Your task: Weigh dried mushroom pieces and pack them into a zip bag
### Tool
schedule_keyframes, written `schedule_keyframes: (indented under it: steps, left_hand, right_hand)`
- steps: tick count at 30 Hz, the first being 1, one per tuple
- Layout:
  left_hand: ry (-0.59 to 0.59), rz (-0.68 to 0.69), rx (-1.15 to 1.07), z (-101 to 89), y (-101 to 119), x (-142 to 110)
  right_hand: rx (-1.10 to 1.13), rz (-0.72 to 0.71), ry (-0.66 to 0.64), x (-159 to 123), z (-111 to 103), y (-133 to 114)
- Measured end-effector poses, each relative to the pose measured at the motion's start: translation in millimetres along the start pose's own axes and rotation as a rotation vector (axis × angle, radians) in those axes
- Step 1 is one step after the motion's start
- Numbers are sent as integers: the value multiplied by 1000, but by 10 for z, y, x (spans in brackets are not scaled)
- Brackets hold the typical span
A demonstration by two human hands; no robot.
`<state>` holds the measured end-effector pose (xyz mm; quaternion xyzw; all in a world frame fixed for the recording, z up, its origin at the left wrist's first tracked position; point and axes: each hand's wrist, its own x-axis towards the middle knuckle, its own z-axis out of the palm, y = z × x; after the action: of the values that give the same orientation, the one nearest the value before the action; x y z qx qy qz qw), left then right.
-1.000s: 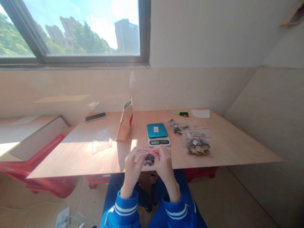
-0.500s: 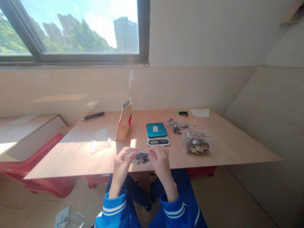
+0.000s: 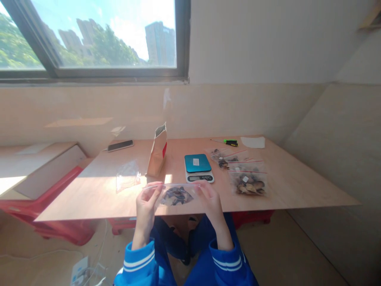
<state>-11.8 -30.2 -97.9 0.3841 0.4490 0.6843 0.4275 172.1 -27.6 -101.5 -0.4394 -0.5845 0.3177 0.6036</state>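
My left fingers (image 3: 155,193) and right fingers (image 3: 207,189) have spread apart, pinching opposite ends of the clear bag of dark pieces (image 3: 176,196), so its top edge stretches nearly straight, seemingly easier to work along, by the surface's (image 3: 89,200) near edge before the scale (image 3: 198,163).

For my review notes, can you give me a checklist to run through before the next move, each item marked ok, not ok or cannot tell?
1. Clear plastic bag of dark dried pieces held in both hands: ok; left hand and right hand grip its top edge.
2. Held bag's closure sealed: cannot tell, too small.
3. White scale with teal platform flat on the table: ok.
4. Scale's dark display legible: not ok, digits unreadable.
5. Tall brown paper bag upright: ok, left of the scale.
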Motion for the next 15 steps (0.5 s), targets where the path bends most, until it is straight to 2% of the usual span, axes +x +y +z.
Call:
schedule_keyframes:
  steps: [2, 4, 6, 8, 11, 13, 15]
  left_hand:
    - [-24, -19, 30, -5, 14, 8]
    - [-13, 36, 125, 0, 38, 7]
    - [43, 171, 297, 19, 79, -8]
    - [48, 327, 496, 54, 135, -41]
    - [-97, 475, 737, 125, 212, -103]
    - [-189, 483, 809, 167, 237, -135]
    - [-230, 429, 812, 193, 237, -153]
  right_hand:
    - [66, 33, 0, -13, 7, -20]
    - [100, 56, 33, -35, 33, -27]
    - [114, 78, 53, -56, 68, -21]
    - [115, 98, 57, -68, 101, -13]
    - [61, 94, 47, -72, 133, -28]
    - [29, 73, 30, -69, 139, -59]
    - [29, 56, 5, -66, 136, -93]
